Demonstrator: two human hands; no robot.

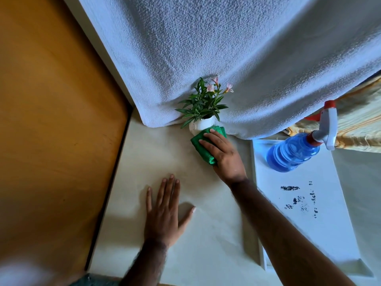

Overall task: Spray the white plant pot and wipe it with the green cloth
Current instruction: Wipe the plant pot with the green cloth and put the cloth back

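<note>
A small white plant pot [201, 124] with green leaves and pink flowers stands at the back of the pale table [144, 162], against a hanging white towel. My right hand [223, 154] presses the folded green cloth [201, 142] against the pot's front side; the cloth hides the pot's lower part. My left hand [167, 211] lies flat on the table nearer to me, fingers spread, holding nothing. A blue spray bottle [292, 151] with a white and red trigger head stands to the right on a white tray.
The white towel [206, 48] hangs over the back of the table. A white tray [305, 203] with dark smudges lies on the right. An orange-brown wooden panel [51, 120] borders the table on the left. Striped yellow fabric [360, 124] shows at the far right.
</note>
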